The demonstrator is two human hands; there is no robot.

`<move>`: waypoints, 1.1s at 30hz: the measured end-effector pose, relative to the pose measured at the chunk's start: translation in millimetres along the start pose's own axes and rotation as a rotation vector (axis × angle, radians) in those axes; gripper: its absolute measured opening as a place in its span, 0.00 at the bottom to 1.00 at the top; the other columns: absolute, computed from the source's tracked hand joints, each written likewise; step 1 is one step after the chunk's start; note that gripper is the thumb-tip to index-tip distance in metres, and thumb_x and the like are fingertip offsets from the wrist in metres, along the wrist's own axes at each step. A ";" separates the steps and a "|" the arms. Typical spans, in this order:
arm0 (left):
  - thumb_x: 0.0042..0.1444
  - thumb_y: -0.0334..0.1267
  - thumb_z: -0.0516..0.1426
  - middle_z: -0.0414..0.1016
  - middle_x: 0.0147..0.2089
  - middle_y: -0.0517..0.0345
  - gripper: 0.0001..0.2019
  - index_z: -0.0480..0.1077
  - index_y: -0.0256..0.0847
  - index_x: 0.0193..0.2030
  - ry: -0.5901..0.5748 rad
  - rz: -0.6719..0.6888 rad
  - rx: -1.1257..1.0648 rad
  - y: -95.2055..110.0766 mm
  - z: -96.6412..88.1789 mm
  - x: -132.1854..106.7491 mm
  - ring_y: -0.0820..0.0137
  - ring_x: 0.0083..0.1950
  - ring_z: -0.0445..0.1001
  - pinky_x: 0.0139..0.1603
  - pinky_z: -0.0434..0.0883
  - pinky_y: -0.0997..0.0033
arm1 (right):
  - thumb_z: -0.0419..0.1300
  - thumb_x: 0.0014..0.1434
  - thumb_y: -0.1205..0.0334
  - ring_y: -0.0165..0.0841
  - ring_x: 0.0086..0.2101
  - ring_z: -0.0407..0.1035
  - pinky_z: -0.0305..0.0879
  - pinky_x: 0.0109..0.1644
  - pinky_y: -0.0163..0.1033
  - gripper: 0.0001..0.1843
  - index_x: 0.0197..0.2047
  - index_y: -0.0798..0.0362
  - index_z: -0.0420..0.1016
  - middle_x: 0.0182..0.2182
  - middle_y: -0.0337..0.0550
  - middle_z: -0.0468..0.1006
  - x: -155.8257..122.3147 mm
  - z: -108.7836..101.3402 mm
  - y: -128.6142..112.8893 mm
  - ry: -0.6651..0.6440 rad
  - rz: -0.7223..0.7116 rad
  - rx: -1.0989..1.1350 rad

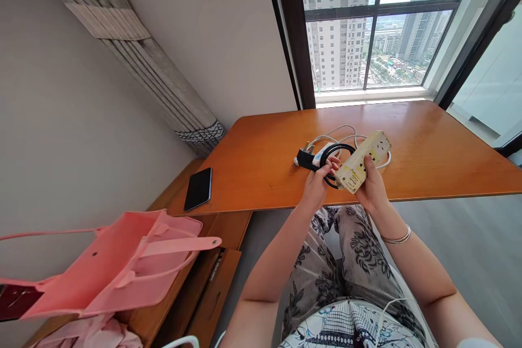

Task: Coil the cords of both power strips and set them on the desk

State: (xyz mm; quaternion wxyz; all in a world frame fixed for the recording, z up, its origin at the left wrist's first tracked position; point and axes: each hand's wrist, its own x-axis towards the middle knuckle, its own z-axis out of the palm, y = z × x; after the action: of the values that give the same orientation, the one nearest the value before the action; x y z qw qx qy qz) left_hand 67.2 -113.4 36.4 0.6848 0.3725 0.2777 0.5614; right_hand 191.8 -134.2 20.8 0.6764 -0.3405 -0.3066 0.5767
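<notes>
My right hand (372, 187) grips a yellowed power strip (362, 166), its thumb lying on the socket face. In my left hand (320, 179) is a looped black power cord (326, 156), the fingers closed round the coil. The cord's dark plug (306, 159) sticks out to the left of that hand, with metal prongs pointing up. Behind the hands, a white cable (340, 129) lies in loose loops on the wooden table. A white piece with printing (323, 152) shows partly behind the black coil; what it is I cannot make out.
A black phone (198, 189) lies at the left end of the wooden table (261, 163). Left of the table, a pink bag (134, 266) stands on a wooden cabinet (216, 288) with drawers. Windows are behind the table, and a gathered curtain (163, 81) hangs at the left.
</notes>
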 end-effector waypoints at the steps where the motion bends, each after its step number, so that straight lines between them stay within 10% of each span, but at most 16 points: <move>1: 0.48 0.37 0.61 0.75 0.39 0.57 0.08 0.67 0.39 0.24 -0.048 0.006 0.016 -2.1 -2.8 -0.9 0.73 0.38 0.71 0.44 0.69 0.74 | 0.64 0.48 0.30 0.47 0.48 0.78 0.80 0.44 0.50 0.34 0.47 0.47 0.67 0.43 0.46 0.83 1.1 -2.1 -2.0 0.002 0.005 -0.006; 11: 0.35 0.63 0.67 0.78 0.53 0.43 0.45 0.69 0.43 0.60 -0.398 -0.137 -0.077 7.8 -47.3 -8.0 0.47 0.58 0.75 0.59 0.67 0.49 | 0.72 0.39 0.34 0.44 0.36 0.80 0.79 0.38 0.48 0.34 0.41 0.48 0.70 0.33 0.41 0.82 6.9 -31.5 -36.9 -0.067 0.062 -0.190; 16: 0.44 0.68 0.64 0.81 0.38 0.45 0.37 0.74 0.36 0.49 -0.477 -0.298 0.078 9.7 -42.3 2.8 0.58 0.38 0.81 0.46 0.74 0.60 | 0.73 0.41 0.37 0.37 0.31 0.78 0.75 0.34 0.40 0.31 0.38 0.52 0.75 0.32 0.43 0.83 6.1 -37.5 -46.8 -0.258 0.166 -0.352; 21: 0.46 0.62 0.67 0.67 0.22 0.64 0.28 0.72 0.36 0.37 -0.407 -0.329 0.150 1.1 -21.7 2.7 0.78 0.20 0.62 0.29 0.70 0.72 | 0.73 0.42 0.37 0.33 0.29 0.75 0.72 0.32 0.36 0.31 0.37 0.55 0.77 0.33 0.45 0.82 10.3 -35.5 -48.3 -0.392 0.202 -0.469; 27: 0.58 0.58 0.60 0.47 0.18 0.72 0.24 0.61 0.39 0.27 -0.182 -0.350 0.135 -12.7 -9.4 -7.1 0.81 0.18 0.44 0.20 0.54 0.80 | 0.72 0.43 0.35 0.33 0.28 0.73 0.70 0.30 0.36 0.32 0.39 0.54 0.76 0.30 0.43 0.81 14.5 -36.1 -43.9 -0.390 0.198 -0.555; 33: 0.63 0.50 0.56 0.57 0.22 0.67 0.20 0.60 0.39 0.26 -0.168 -0.401 0.017 -18.9 -7.0 -12.3 0.81 0.19 0.49 0.23 0.62 0.78 | 0.70 0.44 0.33 0.32 0.26 0.72 0.66 0.27 0.34 0.32 0.37 0.55 0.76 0.28 0.42 0.80 14.8 -34.9 -44.5 -0.362 0.182 -0.570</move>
State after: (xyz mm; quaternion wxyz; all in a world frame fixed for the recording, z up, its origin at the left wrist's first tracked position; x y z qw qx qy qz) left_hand 69.7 -125.8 16.4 0.8003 0.3613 0.2928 0.3785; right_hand 247.6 -127.9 37.2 0.4345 -0.4338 -0.5387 0.5768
